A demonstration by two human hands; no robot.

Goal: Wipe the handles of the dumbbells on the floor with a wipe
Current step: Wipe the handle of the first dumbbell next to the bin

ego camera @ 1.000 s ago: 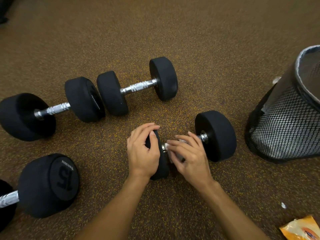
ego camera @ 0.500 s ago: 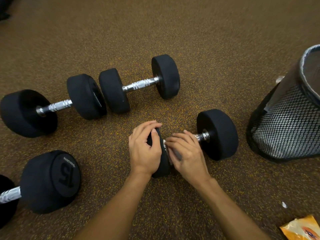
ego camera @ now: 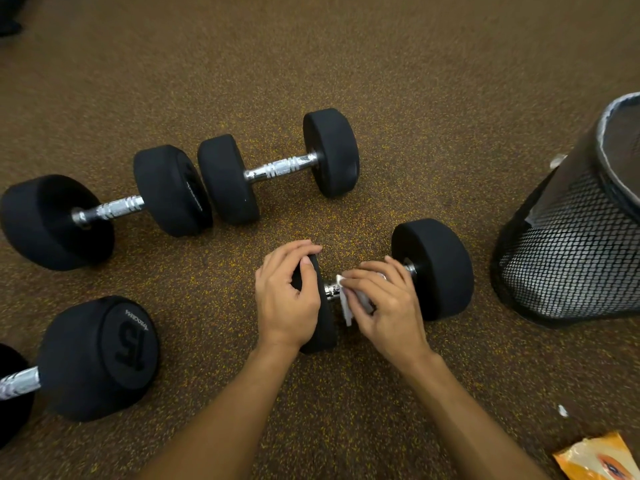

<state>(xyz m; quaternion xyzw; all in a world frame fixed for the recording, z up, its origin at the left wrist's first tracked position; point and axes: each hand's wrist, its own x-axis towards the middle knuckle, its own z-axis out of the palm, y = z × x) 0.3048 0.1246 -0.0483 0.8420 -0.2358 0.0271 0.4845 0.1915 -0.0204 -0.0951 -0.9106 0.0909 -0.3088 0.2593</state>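
Right hand (ego camera: pixel 384 306) clenches a white wipe (ego camera: pixel 349 303) around the near dumbbell's handle (ego camera: pixel 332 291); left hand (ego camera: pixel 287 299) grips its left head. Mesh bin (ego camera: pixel 571 251) stands right; three dumbbells lie left and beyond. More wipe shows than before.

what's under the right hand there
The right hand presses a white wipe around the handle of the nearest dumbbell. Only short chrome stubs show at each end; the middle of the handle is covered.

Two bare forearms, ringless left hand (ego camera: pixel 287 299) and right hand (ego camera: pixel 388 306).
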